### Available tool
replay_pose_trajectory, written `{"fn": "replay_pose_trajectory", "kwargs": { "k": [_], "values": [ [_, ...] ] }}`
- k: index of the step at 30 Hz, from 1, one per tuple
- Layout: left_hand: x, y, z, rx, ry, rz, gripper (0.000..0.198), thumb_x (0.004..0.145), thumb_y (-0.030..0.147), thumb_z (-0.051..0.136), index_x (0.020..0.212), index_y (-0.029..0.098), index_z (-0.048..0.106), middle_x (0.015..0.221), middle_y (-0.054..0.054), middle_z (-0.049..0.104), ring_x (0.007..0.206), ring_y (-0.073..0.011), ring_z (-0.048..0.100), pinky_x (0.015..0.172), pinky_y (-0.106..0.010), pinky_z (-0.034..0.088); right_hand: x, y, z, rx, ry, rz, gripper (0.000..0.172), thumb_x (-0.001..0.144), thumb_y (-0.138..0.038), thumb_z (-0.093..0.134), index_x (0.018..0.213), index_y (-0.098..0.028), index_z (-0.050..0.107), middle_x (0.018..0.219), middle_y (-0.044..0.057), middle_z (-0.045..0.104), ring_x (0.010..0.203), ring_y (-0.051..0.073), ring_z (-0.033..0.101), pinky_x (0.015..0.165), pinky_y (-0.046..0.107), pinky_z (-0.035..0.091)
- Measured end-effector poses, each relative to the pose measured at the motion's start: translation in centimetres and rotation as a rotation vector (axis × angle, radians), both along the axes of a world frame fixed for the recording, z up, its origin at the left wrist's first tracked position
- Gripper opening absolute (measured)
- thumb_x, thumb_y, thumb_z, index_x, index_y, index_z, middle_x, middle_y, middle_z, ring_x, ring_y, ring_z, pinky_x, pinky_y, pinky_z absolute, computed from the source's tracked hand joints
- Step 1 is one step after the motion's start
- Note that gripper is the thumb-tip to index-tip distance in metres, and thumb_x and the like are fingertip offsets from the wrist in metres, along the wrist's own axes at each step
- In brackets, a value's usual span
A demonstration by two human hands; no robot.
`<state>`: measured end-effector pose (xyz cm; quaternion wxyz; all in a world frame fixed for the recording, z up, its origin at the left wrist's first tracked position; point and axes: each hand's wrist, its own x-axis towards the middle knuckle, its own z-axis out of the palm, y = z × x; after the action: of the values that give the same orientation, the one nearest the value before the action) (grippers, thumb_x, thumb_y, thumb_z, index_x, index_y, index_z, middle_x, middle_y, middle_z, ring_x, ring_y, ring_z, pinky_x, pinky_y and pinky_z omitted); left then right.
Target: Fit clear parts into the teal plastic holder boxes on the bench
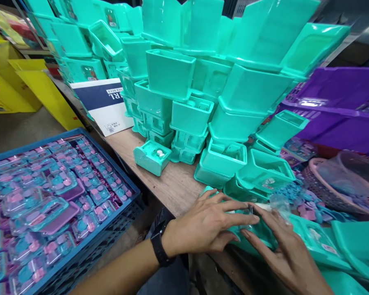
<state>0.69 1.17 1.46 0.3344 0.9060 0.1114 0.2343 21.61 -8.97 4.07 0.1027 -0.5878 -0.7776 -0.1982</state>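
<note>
Both hands meet at the lower right of the frame over a green plastic container (266, 238), low at the near edge of the tabletop (155, 182). Holding it there probably keeps it close to the body, with the tabletop's edge to steady it. The left hand (203, 227) reaches in palm down, fingers fanned over the container's left side, its wrist — banded by a black watch (161, 244) — fairly straight. The right hand (287, 248) comes from the lower right corner, thumb and fingers parted around the other side. Fingers hide most of the contact, so I cannot tell whether either grip is clamped or merely resting on it.

Stacked green bins (172, 76) fill the top centre, likely tiered to save room. A lone green piece (152, 160) sits in front of them, left of centre. The blue crate (127, 178) at lower left stands beside the tabletop, its packs laid close together — presumably so more fit.
</note>
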Motion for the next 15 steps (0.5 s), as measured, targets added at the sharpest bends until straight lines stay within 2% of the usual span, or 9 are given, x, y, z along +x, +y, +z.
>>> {"fn": "replay_pose_trajectory", "kwargs": {
  "k": [4, 8, 10, 12, 15],
  "values": [
    [0.1, 0.1, -0.8, -0.053, -0.078, -0.008, 0.053, 0.094, 0.027, 0.063, 0.145, 0.029, 0.052, 0.151, 0.0, 0.061, 0.137, -0.029, 0.05, 0.117, -0.053, 0.042, -0.4, 0.0, 0.1, -0.005, 0.027, 0.0, 0.046, 0.104, -0.053, 0.031, 0.131, -0.021, 0.05, 0.11, 0.015, 0.08, 0.1, 0.033, 0.076, 0.07, 0.047, 0.067],
    [-0.3, 0.1, -1.0, -0.152, -0.177, 0.026, 0.055, 0.085, 0.027, 0.074, 0.139, 0.025, 0.06, 0.14, -0.009, 0.066, 0.132, -0.0281, 0.054, 0.116, -0.047, 0.046, -0.8, 0.1, -0.4, -0.061, 0.077, -0.024, 0.048, 0.104, -0.055, 0.032, 0.138, -0.026, 0.045, 0.113, 0.012, 0.08, 0.102, 0.035, 0.076, 0.072, 0.055, 0.066],
    [-0.5, 0.1, -1.1, -0.222, -0.257, 0.126, 0.043, 0.084, 0.029, 0.074, 0.126, 0.024, 0.069, 0.137, -0.012, 0.066, 0.136, -0.0291, 0.052, 0.12, -0.049, 0.042, -1.4, 0.2, -0.9, -0.087, 0.121, -0.059, 0.05, 0.103, -0.056, 0.033, 0.144, -0.029, 0.042, 0.118, 0.009, 0.079, 0.107, 0.037, 0.074, 0.074, 0.062, 0.064],
    [-0.4, 0.2, -1.5, -0.33, -0.285, 0.299, 0.031, 0.086, 0.034, 0.069, 0.115, 0.023, 0.073, 0.136, -0.013, 0.063, 0.139, -0.031, 0.049, 0.121, -0.053, 0.038, -2.2, 0.4, -1.5, -0.085, 0.139, -0.099, 0.049, 0.103, -0.055, 0.033, 0.145, -0.032, 0.045, 0.125, 0.007, 0.076, 0.111, 0.041, 0.072, 0.077, 0.068, 0.061],
    [0.2, 0.3, -2.4, -0.53, -0.254, 0.498, 0.03, 0.086, 0.041, 0.063, 0.108, 0.021, 0.068, 0.124, -0.014, 0.064, 0.123, -0.0303, 0.06, 0.11, -0.052, 0.046, -3.5, 0.6, -2.2, -0.086, 0.137, -0.138, 0.044, 0.105, -0.05, 0.032, 0.136, -0.034, 0.059, 0.133, 0.003, 0.072, 0.113, 0.042, 0.071, 0.082, 0.072, 0.054]
  ]
}}
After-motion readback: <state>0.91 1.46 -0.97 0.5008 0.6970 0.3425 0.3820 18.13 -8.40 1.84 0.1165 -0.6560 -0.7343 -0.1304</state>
